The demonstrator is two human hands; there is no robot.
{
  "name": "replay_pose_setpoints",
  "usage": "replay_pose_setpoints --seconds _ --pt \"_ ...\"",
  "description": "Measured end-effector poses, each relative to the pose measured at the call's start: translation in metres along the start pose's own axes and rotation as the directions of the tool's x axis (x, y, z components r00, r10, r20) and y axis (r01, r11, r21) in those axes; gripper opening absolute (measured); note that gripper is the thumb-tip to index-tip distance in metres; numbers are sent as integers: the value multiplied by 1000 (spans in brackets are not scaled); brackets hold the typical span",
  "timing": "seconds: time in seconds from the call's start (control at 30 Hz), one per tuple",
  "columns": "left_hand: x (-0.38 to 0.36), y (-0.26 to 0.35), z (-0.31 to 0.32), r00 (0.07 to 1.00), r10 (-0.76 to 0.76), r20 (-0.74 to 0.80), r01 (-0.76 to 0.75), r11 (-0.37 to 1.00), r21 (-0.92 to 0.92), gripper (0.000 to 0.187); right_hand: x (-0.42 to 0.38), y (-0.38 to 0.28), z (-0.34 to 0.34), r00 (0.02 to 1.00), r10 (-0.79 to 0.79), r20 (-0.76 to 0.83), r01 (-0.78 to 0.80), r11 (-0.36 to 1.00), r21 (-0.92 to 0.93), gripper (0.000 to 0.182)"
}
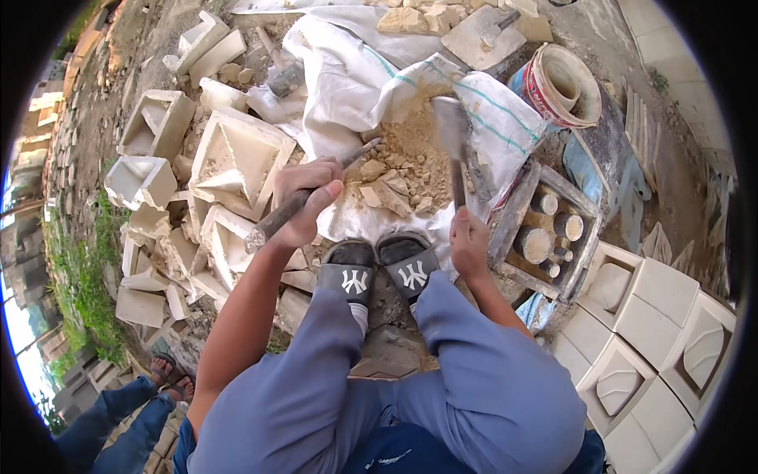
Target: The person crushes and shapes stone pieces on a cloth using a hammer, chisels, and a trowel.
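My left hand point(306, 201) is wrapped around a dark, thick chisel point(286, 220). Its broad butt end faces me, and its thin tip hovers over crumbled stone point(399, 178) on a white sack point(335, 75). My right hand point(470, 241) grips the handle of a hammer point(452, 130), whose wide head is smeared by motion above the rubble. The hammer and chisel are apart. Between the two tools lie loose yellowish chunks and dust, just beyond my sandals point(347, 280).
Hollow pale blocks point(241, 162) pile up at left, beside a mallet point(286, 77). At right are a bucket point(557, 87), a wooden crate point(584, 261) of cylinders and stacked carved blocks point(655, 312). Another person's feet point(170, 375) show at lower left.
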State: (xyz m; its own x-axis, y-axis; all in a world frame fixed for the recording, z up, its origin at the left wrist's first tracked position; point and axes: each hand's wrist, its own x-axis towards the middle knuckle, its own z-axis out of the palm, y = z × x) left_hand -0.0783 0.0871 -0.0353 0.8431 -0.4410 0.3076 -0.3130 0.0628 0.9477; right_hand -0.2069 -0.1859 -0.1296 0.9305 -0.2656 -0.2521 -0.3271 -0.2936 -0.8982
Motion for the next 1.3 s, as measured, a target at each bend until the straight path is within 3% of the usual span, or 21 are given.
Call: replay_pose_setpoints --seconds 0.07,0.13,0.2,0.23,0.27,0.37,0.4,0.47,0.5,0.63,0.7,0.73,0.8,0.87,0.97,1.0,1.07,1.13,1.2,1.23,1.3 --pt "-2 0 -1 1000 -8 1 8 1000 -22 33 -12 18 -2 992 -122 0 120 971 206 56" --pt "-1 0 -1 1000 -5 8 5 1000 -22 32 -24 49 1 984 -165 71 152 975 159 56" --pt "2 -1 -3 1000 7 3 -7 1000 11 32 -30 51 15 991 52 121 -24 974 -226 57" --pt "2 -2 -1 1000 5 6 -5 999 36 33 -21 43 15 932 324 164 -228 873 -430 57" --pt "4 1 1 1000 -18 -5 18 999 27 34 -19 36 14 931 333 151 -241 870 -430 57" --pt "-3 0 4 998 -61 -12 61 998 22 34 3 4 15 985 156 75 -127 946 -297 62" --pt "-1 -1 3 999 -33 -2 33 999 8 34 4 -7 12 984 162 75 -134 947 -291 62" --pt "1 -2 0 1000 1 3 -1 1000 -2 33 8 -21 7 998 -63 -6 63 998 -13 58" --pt "0 -1 1 1000 4 1 -4 1000 -9 33 4 -23 6 998 -59 7 57 989 138 52" --pt "0 -2 -2 1000 9 5 -9 1000 -19 33 -30 41 7 975 -199 104 183 973 144 53" --pt "2 -2 -3 1000 18 4 -18 1000 -17 33 -44 48 21 998 46 47 -32 961 -276 57" --pt "3 -3 -3 1000 15 -13 -15 1000 -9 33 -40 49 23 998 48 47 -33 960 -279 57" --pt "3 -5 0 1000 9 -15 -9 1000 -15 33 -23 38 23 949 287 129 -226 908 -354 51" --pt "1 -5 -3 999 -46 -4 46 997 68 34 -13 27 22 962 259 88 -214 914 -345 53" --pt "3 -3 -1 1000 -22 -1 22 999 46 34 2 -1 12 997 55 51 -52 997 -54 49" --pt "1 -1 0 1000 -2 -6 2 1000 27 34 -1 5 11 997 56 56 -53 997 -54 49" --pt "-2 0 -1 1000 -20 -10 21 1000 19 34 -12 28 7 998 -62 24 57 985 165 46" --pt "-1 -1 -2 1000 -8 1 8 1000 7 34 -21 47 11 986 -165 26 162 981 110 53" --pt "1 0 -5 1000 -1 -12 1 1000 -2 33 -26 64 21 998 -55 -13 49 966 -254 56" --pt "2 1 -6 1000 -24 -11 25 999 36 32 -17 68 17 960 252 118 -198 917 -345 56" --pt "5 1 -4 1000 -17 -4 17 999 31 32 -9 62 13 958 264 112 -201 896 -396 57"
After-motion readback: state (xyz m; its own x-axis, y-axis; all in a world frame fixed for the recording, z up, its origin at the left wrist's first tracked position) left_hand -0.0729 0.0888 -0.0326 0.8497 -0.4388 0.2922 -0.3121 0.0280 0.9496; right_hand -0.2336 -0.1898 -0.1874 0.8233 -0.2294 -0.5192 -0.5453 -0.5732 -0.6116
